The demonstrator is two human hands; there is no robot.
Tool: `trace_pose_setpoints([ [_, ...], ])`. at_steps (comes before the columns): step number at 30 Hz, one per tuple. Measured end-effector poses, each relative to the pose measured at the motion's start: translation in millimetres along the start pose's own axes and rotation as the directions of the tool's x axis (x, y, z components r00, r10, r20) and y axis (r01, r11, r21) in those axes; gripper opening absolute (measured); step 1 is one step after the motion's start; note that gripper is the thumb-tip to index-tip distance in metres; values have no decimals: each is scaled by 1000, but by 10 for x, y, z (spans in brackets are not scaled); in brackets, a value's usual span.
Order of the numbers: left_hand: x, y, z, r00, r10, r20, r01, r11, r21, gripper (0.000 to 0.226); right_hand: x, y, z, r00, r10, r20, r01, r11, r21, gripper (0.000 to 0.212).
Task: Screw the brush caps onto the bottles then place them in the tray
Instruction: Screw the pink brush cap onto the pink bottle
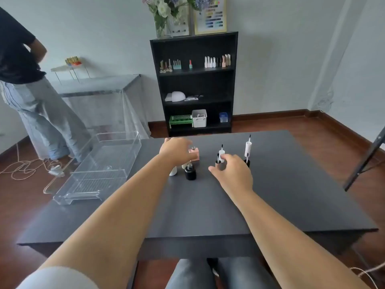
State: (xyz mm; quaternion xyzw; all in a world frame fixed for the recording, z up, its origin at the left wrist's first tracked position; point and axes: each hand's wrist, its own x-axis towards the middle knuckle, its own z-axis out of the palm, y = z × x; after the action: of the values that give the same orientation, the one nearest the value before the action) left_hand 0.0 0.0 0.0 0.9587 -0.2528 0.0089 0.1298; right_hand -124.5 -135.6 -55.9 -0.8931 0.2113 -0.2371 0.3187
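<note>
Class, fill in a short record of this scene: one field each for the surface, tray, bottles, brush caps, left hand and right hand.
surface: dark table
tray: clear plastic tray, on the table's left, no bottles in it
bottles: pink bottle, black bottle, both uncapped
brush caps: tall white brush cap standing upright
left hand: left hand over the pink bottle
right hand: right hand reaching among the caps, grip unclear

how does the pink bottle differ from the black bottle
The pink bottle is square and stands farther back, at the left hand; the black bottle is round, nearer, apart from both hands. Both stand upright and uncapped on the dark table.
</note>
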Motion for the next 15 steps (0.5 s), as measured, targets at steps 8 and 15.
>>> trace_pose_setpoints([
  [8,170,82,38,999,0,34,-2,998,61,39,13,54,122,995,-98,-15,96,990,-105,19],
  [15,222,92,83,997,65,-40,-62,996,69,30,-66,106,98,950,-241,-198,265,958,107,15],
])
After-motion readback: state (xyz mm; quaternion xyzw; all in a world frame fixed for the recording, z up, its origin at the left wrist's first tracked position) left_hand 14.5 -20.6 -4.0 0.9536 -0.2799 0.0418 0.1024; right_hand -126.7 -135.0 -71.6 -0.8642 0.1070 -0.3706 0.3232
